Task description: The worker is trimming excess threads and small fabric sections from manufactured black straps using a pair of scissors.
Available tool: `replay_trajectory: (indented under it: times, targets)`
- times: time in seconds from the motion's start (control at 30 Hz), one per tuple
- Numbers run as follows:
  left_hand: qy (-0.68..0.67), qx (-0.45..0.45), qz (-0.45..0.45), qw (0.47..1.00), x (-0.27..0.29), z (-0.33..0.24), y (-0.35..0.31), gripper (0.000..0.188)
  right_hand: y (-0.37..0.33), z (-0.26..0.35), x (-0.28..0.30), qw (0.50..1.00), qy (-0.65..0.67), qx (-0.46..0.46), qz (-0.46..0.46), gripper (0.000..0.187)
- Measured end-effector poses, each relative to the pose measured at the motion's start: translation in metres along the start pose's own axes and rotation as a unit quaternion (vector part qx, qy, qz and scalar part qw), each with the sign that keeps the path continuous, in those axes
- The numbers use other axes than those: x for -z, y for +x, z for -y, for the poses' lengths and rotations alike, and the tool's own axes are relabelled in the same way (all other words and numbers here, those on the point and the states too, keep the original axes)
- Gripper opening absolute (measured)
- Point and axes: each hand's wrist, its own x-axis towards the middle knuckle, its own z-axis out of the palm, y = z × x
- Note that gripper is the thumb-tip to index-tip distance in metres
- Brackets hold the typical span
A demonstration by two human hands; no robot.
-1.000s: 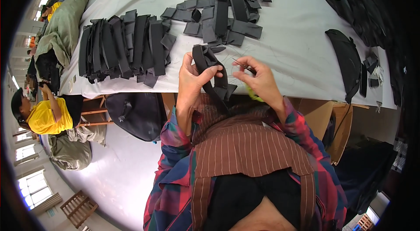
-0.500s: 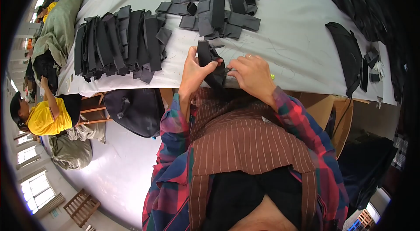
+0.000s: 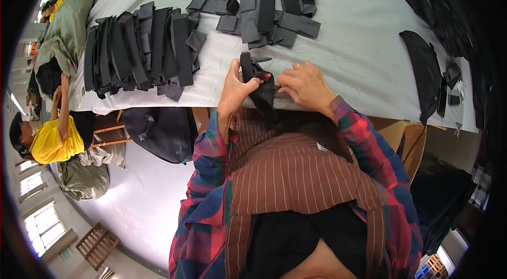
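A black fabric strip (image 3: 260,94) hangs at the table's near edge, with my left hand (image 3: 236,88) closed around its upper part. My right hand (image 3: 305,86) is close beside the strip, thumb and fingertips pinched together; whatever lies between them is too small to make out. A small dark pointed piece (image 3: 261,59) shows just above the strip, and I cannot tell whether it is a tool. Beyond my left hand lies a dense row of similar black strips (image 3: 140,54). Further off, a looser heap of black strips (image 3: 266,7) is spread over the table.
White cloth covers the table (image 3: 348,46). On its right side lie a curved black fabric piece (image 3: 421,73) and piled black material (image 3: 433,4). A black bag (image 3: 161,134) is below the left edge. A person in a yellow top (image 3: 57,139) works at the far left.
The strip has turned slightly in my left hand. My right hand has shifted a little, staying beside it. The view has moved slightly, and the person at left has raised an arm.
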Motion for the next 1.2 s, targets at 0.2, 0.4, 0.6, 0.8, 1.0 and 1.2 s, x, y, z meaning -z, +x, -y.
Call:
replay_trajectory:
  times: [0.2,0.4,0.6,0.8,1.0,1.2]
  targets:
    - [0.043,0.005,-0.003,0.999,0.001,0.003,0.001,0.038,0.003,-0.008,0.000,0.999,-0.012,0.050,0.011,0.010]
    - [0.001,0.014,0.000,1.000,-0.005,-0.004,-0.003,0.040,0.003,-0.009,0.002,0.998,-0.022,0.055,0.025,0.006]
    - [-0.007,-0.007,-0.011,1.000,-0.007,-0.003,-0.007,0.038,-0.001,-0.002,0.002,0.999,0.048,-0.016,-0.011,0.009]
    - [-0.003,-0.014,-0.027,1.000,-0.008,0.001,-0.008,0.037,0.000,0.008,-0.003,0.998,0.021,-0.058,-0.027,0.012]
    - [-0.001,-0.019,-0.028,0.999,-0.006,0.003,-0.010,0.039,0.003,0.010,-0.006,0.998,-0.002,-0.056,-0.016,0.011]
    - [-0.013,-0.023,-0.029,0.999,-0.004,0.005,-0.010,0.038,0.000,0.008,-0.007,0.991,0.083,-0.104,-0.018,0.010]
